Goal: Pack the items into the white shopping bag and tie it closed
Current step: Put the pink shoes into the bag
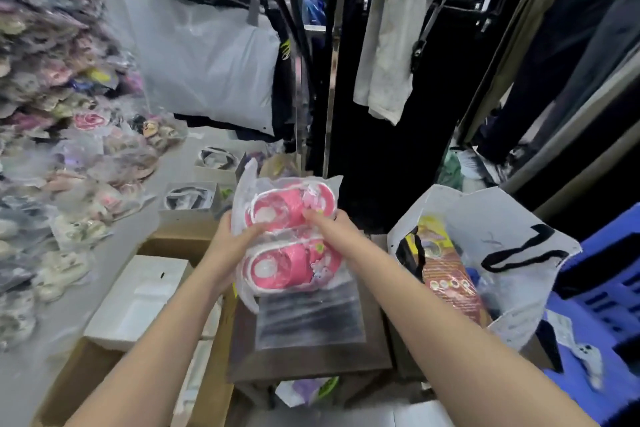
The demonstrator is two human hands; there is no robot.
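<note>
Gripping from 2 sides, a clear packet of pink slippers [287,239] is held up by the left hand [228,243] and the right hand [332,229], both closed on it. The packet's long side runs up and away, with 1 slipper above the other. The white shopping bag [502,218] is seen open, low and to the right, with a colorful packet [446,274] already inside, so the right hand is judged nearer and the slippers must be moved right and down.
</note>
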